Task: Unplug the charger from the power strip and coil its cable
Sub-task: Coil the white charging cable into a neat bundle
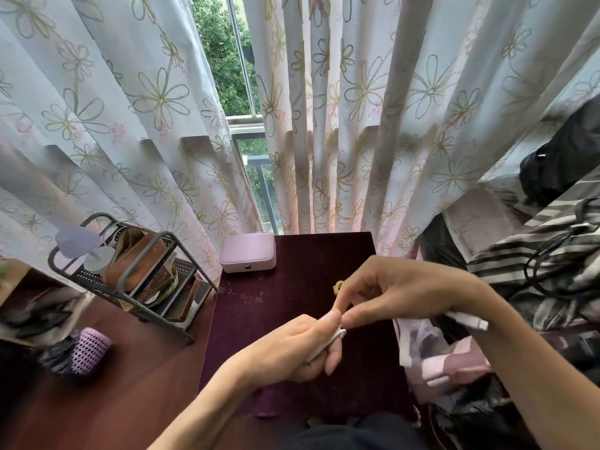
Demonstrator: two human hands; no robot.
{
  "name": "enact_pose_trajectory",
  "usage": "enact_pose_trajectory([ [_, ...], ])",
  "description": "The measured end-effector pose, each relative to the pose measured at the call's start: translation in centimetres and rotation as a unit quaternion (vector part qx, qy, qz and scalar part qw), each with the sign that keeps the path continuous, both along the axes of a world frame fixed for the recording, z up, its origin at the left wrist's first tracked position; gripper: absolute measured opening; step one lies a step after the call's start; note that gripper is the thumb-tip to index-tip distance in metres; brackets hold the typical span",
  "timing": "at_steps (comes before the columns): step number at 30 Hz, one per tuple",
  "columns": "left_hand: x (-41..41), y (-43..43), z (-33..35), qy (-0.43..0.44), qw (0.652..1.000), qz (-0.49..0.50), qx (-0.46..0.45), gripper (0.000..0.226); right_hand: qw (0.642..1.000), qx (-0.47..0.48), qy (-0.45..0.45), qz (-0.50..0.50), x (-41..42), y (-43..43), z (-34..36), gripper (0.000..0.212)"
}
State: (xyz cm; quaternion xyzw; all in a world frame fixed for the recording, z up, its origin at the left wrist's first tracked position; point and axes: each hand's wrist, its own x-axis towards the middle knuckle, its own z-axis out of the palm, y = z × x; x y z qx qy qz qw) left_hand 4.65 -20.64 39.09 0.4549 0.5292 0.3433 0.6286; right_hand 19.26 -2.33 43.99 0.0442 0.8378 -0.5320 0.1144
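While both hands meet over the desk (292, 271), the cable (325, 345) sits in the left hand (292, 347). It is white, folded into a short flat bundle, above the middle of the desk and not touching it.

- Bundle long axis: diagonal, lower-left to upper-right. The bent end points up-right toward the right-hand fingertips; the lower end disappears into the left palm.
- Left hand: fingers curled under the bundle, thumb laid along the top, so it grips the cable.
- Right hand (399, 293): palm down, fingers curled, thumb and forefinger tips pinched together right at the bent end of the bundle, touching the left thumb.
- Cable end (469, 320): white, flat, with a squared tip, sticking out from behind the right wrist. Axis is near horizontal, dipping slightly; the tip points right, off the desk edge. The run between it and the bundle is hidden by the right hand.

Elsewhere:
- A pink box (247, 252) sits at the far left corner of the desk, against the curtain (357, 125).
- A small yellow piece (339, 285) lies on the desk just beyond the right-hand fingers; can't tell what it is.
- A wire rack (186, 271) stands left of the desk.
- Striped fabric (519, 254) is piled to the right.
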Motion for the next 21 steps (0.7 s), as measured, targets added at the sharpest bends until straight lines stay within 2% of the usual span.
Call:
enact_pose_trajectory([
  [2,-0.3,-0.2,0.4,-0.119,0.993,-0.025,-0.012,0.065,0.997,-0.071,-0.011,0.019,-0.5,1.1,-0.5,0.014],
  [5,-1.2,-0.3,0.7,-0.332,0.942,-0.034,-0.038,0.057,0.984,-0.177,-0.015,0.021,-0.9,1.8,-2.1,0.019],
  [8,-2.2,-0.3,0.8,-0.472,0.880,-0.035,-0.022,0.051,0.972,-0.233,-0.021,-0.007,-0.6,2.0,-3.8,0.021],
  [10,-2.4,-0.2,0.8,-0.535,0.845,-0.021,0.004,0.052,0.970,-0.236,-0.009,-0.061,-0.3,1.8,-4.7,0.022],
  [16,-2.4,0.6,0.4,-0.617,0.771,0.140,0.069,0.065,0.967,-0.109,0.070,-0.217,-1.3,-2.9,-6.8,0.023],
  [19,-2.2,1.5,0.2,-0.588,0.763,0.258,0.077,0.064,0.966,-0.045,0.057,-0.250,-1.5,-5.9,-7.8,0.044],
  [21,-1.9,2.1,0.1,-0.559,0.765,0.311,0.075,0.063,0.963,-0.055,0.047,-0.261,-1.4,-7.4,-8.4,0.040],
])
